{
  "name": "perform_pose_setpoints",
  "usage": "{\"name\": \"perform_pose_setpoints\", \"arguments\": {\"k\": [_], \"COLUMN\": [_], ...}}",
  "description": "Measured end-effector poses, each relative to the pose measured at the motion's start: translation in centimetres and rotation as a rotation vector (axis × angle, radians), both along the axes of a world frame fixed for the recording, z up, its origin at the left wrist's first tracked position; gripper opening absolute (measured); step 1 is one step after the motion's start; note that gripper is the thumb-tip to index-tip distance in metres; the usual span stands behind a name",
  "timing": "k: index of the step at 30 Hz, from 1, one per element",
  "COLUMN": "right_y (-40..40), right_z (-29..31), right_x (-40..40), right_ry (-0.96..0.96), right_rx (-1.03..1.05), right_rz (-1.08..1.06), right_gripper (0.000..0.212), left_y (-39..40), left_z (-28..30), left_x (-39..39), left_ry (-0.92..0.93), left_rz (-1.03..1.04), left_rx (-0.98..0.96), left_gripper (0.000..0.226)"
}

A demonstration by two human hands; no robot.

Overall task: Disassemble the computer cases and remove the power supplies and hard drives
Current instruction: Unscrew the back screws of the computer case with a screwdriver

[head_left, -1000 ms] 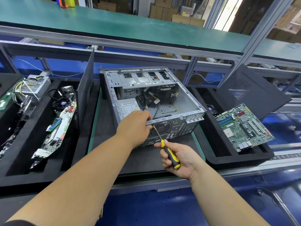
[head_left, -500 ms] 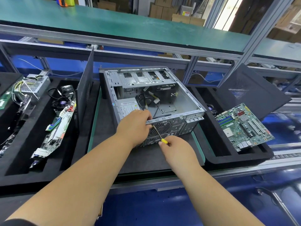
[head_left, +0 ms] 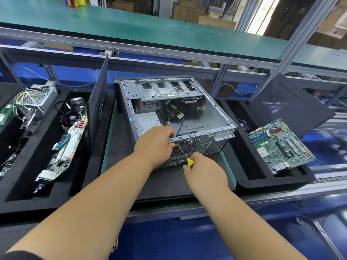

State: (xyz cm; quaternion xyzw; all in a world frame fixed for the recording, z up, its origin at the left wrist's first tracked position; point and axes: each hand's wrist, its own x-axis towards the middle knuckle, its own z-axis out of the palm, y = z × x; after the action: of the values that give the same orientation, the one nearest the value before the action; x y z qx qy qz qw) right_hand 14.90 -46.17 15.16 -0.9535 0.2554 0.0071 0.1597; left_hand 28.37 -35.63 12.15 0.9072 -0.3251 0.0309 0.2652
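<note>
- Far left: a silver perforated-metal power supply unit (head_left: pixel 38 96) with yellow and white wires lies at the back of a black foam tray (head_left: pixel 16 201).
- Just right of it in the same tray: a small black cooling fan (head_left: pixel 72 117), and a long green circuit board (head_left: pixel 64 147) with coloured connectors resting tilted on its edge.
- A dark grey flat metal side panel (head_left: pixel 98 102) stands upright between that tray and the case.
- Centre: the open grey steel computer case (head_left: pixel 212 117) lies on its side on a dark mat with a green border (head_left: pixel 106 147). A second power supply with a white label (head_left: pixel 148 123) sits inside at the near left corner; loose black and yellow cables (head_left: pixel 174 113) lie beside it.
- Left hand (head_left: pixel 154 147): fingers curled over the near rear rim of the case, gripping it, next to the round fan grille (head_left: pixel 185 146).
- Right hand (head_left: pixel 204 171): closed around the yellow-handled screwdriver (head_left: pixel 185 155), whose metal shaft angles up and left to the rear panel just below the left hand's fingers; the tip is hidden.
- Right: a green square motherboard (head_left: pixel 279 145) with blue memory slots lies tilted in a second black foam tray (head_left: pixel 262 182).
- Behind it: another dark grey perforated side panel (head_left: pixel 293 106) leans against the frame.
</note>
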Motion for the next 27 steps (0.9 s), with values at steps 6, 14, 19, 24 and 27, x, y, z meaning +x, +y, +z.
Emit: {"name": "perform_pose_setpoints", "arguments": {"k": [6,14,19,24,27], "right_y": [-2.5,-2.9,-2.5,-1.5,-0.7], "right_z": [-0.2,-1.3,-1.1,-0.7,-0.1], "right_x": [-0.2,-0.4,-0.1,-0.1,0.2], "right_ry": [0.075,-0.053,-0.079,-0.111,-0.045], "right_rx": [1.609,2.121,1.937,1.477,1.124], "right_rz": [-0.395,-0.377,-0.398,-0.311,-0.28], "right_gripper": [0.021,0.024,0.027,0.031,0.03], "left_y": [0.0,0.0,0.0,0.0,0.0], "left_z": [0.0,-0.2,-0.2,-0.1,-0.1], "left_x": [0.0,0.1,0.1,0.0,0.0], "left_ry": [-0.016,-0.033,-0.026,-0.022,-0.019], "left_rz": [0.0,-0.008,-0.008,-0.006,-0.002], "left_rx": [-0.005,-0.009,-0.016,-0.018,-0.015], "left_gripper": [0.014,0.015,0.016,0.016,0.016]}}
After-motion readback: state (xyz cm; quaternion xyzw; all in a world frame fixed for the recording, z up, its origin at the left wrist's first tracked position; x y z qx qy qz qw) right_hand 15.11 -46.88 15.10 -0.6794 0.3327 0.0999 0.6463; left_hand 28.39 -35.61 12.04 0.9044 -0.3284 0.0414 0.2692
